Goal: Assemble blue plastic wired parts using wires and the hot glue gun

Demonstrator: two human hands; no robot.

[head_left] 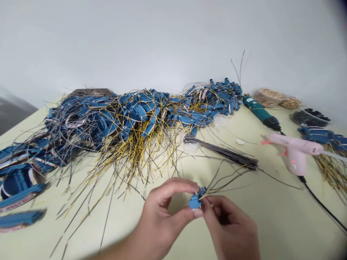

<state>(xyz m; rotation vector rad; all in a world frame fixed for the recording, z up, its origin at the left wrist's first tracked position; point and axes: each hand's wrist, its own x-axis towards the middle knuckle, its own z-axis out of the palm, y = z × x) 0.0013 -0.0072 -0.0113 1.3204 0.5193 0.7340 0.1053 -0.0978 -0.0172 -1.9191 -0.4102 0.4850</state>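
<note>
My left hand (165,213) and my right hand (230,224) meet low in the middle of the view, above the pale yellow table (130,231). Both pinch one small blue folded piece (195,200) between thumb and fingertips. Thin dark wires (225,177) run up and to the right from that piece. Just beyond my hands lies a tied bundle of dark wires (222,152). Behind it spreads a big heap of blue pieces on yellow and black wires (130,119).
A pink hot glue gun (295,151) with a black cord stands at the right, and a teal power tool (260,112) lies behind it. Bowls of small bits (276,97) sit at the back right. Flat blue strips (18,195) lie at the left edge.
</note>
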